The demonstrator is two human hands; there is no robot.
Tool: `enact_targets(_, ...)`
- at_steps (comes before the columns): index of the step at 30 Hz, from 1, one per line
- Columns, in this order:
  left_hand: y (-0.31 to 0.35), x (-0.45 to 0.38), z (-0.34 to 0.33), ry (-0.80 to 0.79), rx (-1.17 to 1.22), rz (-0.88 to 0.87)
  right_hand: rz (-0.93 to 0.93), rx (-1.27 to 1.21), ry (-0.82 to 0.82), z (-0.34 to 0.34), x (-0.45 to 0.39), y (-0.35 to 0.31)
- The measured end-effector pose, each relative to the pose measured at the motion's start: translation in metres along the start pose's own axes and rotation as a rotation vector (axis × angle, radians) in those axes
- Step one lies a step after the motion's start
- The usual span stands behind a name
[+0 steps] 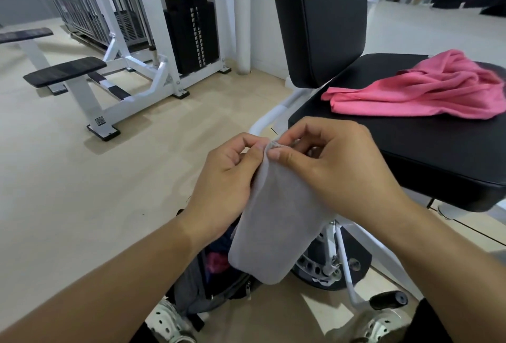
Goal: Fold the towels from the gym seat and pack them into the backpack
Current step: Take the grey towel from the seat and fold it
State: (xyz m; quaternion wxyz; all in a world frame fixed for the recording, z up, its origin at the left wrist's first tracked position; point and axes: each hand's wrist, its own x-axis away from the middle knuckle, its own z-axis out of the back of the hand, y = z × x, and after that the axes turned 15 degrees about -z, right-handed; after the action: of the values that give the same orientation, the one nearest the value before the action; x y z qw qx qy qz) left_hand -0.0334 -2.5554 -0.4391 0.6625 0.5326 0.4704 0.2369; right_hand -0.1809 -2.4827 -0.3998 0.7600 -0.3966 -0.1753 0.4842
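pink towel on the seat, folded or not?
Not folded: the pink towel lies bunched and creased on the gym seat, neither hand touching it.

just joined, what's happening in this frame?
A person is folding a grey cloth towel, with the left hand and right hand both pinching its top edge in the air. Below it, an open grey-and-black backpack sits on the floor with something pink inside. A crumpled pink towel lies unfolded on the black padded gym seat.

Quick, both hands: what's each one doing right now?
Left hand: pinching the top edge of the folded grey cloth towel.
Right hand: pinching the same edge.
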Motion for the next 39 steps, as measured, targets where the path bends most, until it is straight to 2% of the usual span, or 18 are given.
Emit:
enact_targets(7, -0.002, 0.0, 0.003, -0.047, 0.139, 0.044, 0.014, 0.099, 0.079, 0.001, 0.001, 0.0)
enact_targets(11, -0.002, 0.001, 0.003, -0.072, 0.117, 0.035, 0.065, 0.206, 0.12, 0.003, 0.002, -0.001)
enact_targets(13, -0.003, 0.001, 0.004, -0.033, 0.078, 0.017, 0.09, 0.309, 0.066, 0.01, 0.002, -0.004)
enact_targets(16, -0.006, -0.006, 0.013, 0.114, 0.045, 0.028, 0.071, 0.525, -0.097, 0.026, 0.0, -0.007)
enact_targets(18, -0.008, -0.012, 0.022, 0.139, -0.019, 0.017, 0.083, 0.544, -0.15, 0.034, 0.0, -0.005)
enact_targets(20, -0.011, -0.015, 0.027, 0.107, -0.142, -0.018, 0.125, 0.555, -0.147, 0.035, 0.001, -0.004)
enact_targets(23, -0.013, -0.015, 0.027, 0.1, -0.229, -0.043, 0.299, 0.652, -0.089, 0.03, 0.0, -0.003)
enact_targets(25, -0.013, -0.016, 0.027, 0.092, -0.24, -0.052, 0.292, 0.606, -0.03, 0.031, -0.002, -0.002)
enact_targets(28, -0.01, -0.018, 0.031, 0.026, -0.218, -0.083, 0.145, 0.49, 0.049, 0.033, -0.006, 0.001)
enact_targets(31, -0.009, -0.017, 0.031, -0.048, -0.252, -0.105, 0.088, 0.461, -0.028, 0.032, -0.008, 0.005)
enact_targets(34, -0.007, -0.018, 0.034, -0.062, -0.291, -0.108, 0.106, 0.404, -0.099, 0.031, -0.008, 0.004)
enact_targets(39, 0.003, -0.024, 0.043, -0.154, -0.471, -0.152, 0.053, 0.115, -0.358, 0.015, 0.006, -0.003)
